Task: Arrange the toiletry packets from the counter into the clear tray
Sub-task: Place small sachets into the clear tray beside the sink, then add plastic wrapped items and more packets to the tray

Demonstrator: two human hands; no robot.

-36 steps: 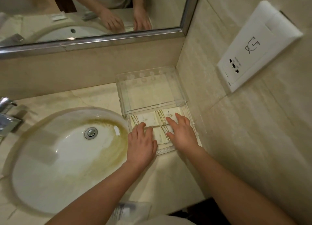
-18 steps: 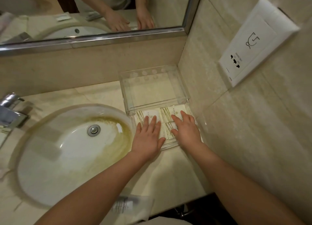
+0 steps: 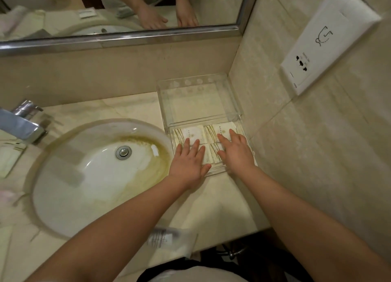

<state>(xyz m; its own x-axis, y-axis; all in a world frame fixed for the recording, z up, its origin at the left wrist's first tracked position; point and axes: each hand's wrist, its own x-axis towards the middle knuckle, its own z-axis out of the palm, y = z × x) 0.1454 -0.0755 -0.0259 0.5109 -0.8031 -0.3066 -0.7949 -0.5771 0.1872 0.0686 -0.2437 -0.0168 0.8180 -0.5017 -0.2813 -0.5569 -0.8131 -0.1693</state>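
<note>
A clear tray sits in the counter's back right corner, with a raised rear section and a low front section. Several cream toiletry packets with gold stripes lie flat in the front section: one at the back left, one at the back right, and others partly under my hands. My left hand lies palm down, fingers spread, on the left packets. My right hand lies flat with fingers apart on the right packets. Neither hand grips anything.
A stained white sink with a drain fills the counter left of the tray. A chrome tap stands at far left. A clear-wrapped item lies near the counter's front edge. The right wall carries a white socket plate; a mirror hangs behind.
Both hands have shifted only slightly on the packets, the left fingers reaching a little further onto the back left packet. The head camera has drifted, so the scene sits a little differently.
</note>
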